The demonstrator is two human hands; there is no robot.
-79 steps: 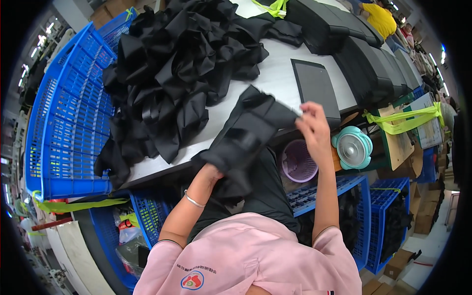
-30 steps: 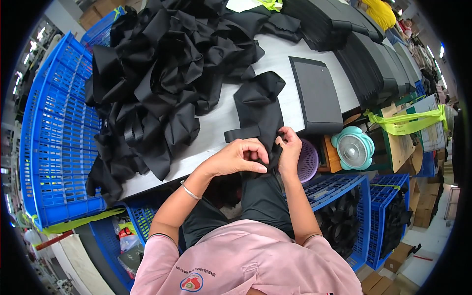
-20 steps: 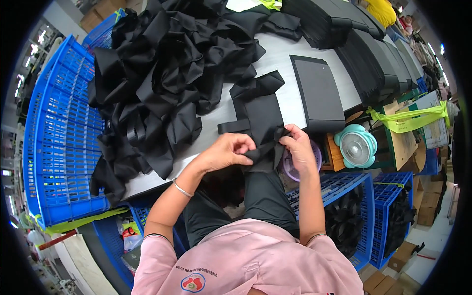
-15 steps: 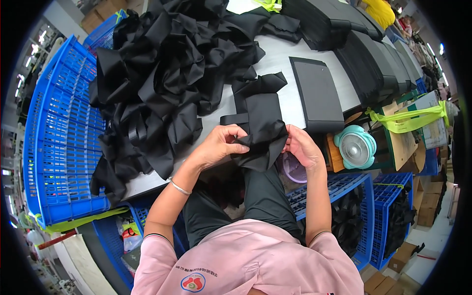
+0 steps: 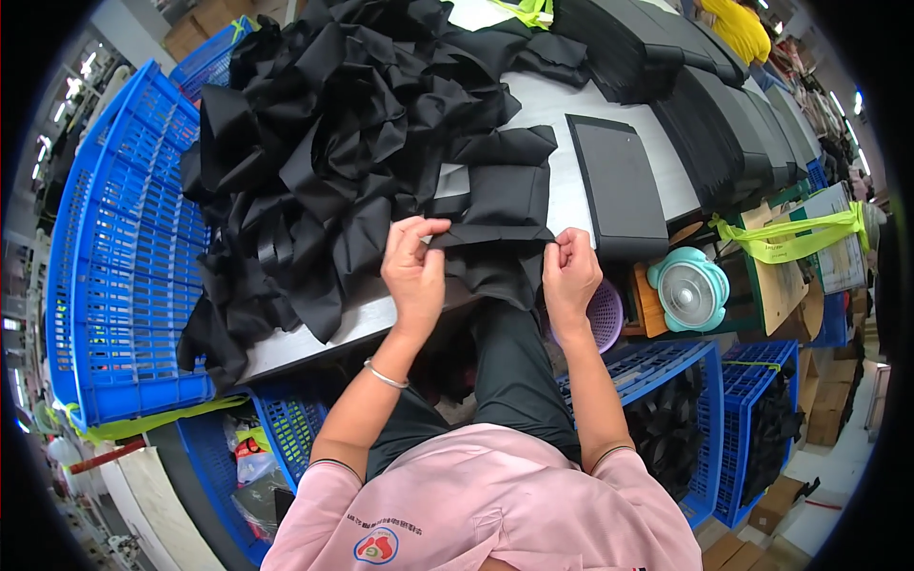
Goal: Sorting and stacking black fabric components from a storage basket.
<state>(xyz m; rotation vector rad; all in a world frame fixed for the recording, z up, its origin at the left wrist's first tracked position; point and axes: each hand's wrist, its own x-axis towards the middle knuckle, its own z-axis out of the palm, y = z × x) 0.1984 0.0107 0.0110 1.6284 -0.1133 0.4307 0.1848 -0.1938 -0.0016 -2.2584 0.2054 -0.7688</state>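
- Nearest up was a pink shirt (image 5: 495, 495), with dark trousers (image 5: 524, 366) showing past it under the table edge.
- Left hand (image 5: 416, 257), silver bracelet (image 5: 386, 375) on that wrist: thumb and forefinger were parted at the left end of a folded edge. Honestly can't tell if it had a proper grip.
- Right hand (image 5: 566, 262) was pinching the right end of that same edge, fingers curled in.
- The black fabric piece (image 5: 500, 233) ran between the two, lower part at the table's near edge, the rest lying flat beyond with a short strip poking out left.
- Off to the right, below table level, sat a blue crate (image 5: 657, 409) with black stuff in it, then a purple basket (image 5: 606, 317) and a teal fan (image 5: 687, 288).
- On the white table (image 5: 671, 171), a big crumpled heap of black fabric (image 5: 333, 143) filled the left, next to a tall blue crate (image 5: 133, 247).
- Right of the piece lay a flat dark panel (image 5: 624, 176), apart from it, with stacked dark panels (image 5: 719, 124) past that.
- Way back was a person in a yellow top (image 5: 738, 33).
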